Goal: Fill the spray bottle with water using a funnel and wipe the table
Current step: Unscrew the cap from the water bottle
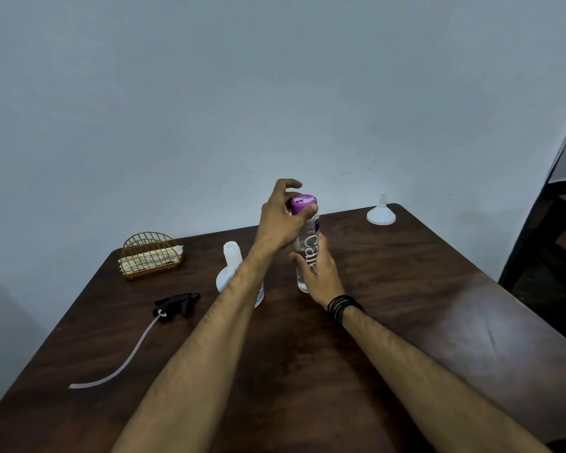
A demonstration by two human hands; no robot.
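A clear water bottle (306, 256) stands upright near the middle of the dark wooden table (406, 305), held by both hands. The right hand (319, 273) wraps around its lower body from the near side, fingers closed on it; a black band (342, 308) circles that wrist. The left hand (280, 220) reaches over from the left and pinches the purple cap (303, 203) between thumb and fingers, the forefinger arched above it. Whether the cap is loosened I cannot tell. Just left of the bottle, partly hidden behind the left forearm, stands the white spray bottle (231, 269), its neck open with no head on it. The black sprayer head (176, 304) lies on the table further left, its pale tube (128, 358) trailing toward the near edge. A gold wire holder (149, 256) with folded cloths sits at the far left corner. The white funnel (381, 212) rests mouth down, spout up, at the far right corner, well apart from both bottles.
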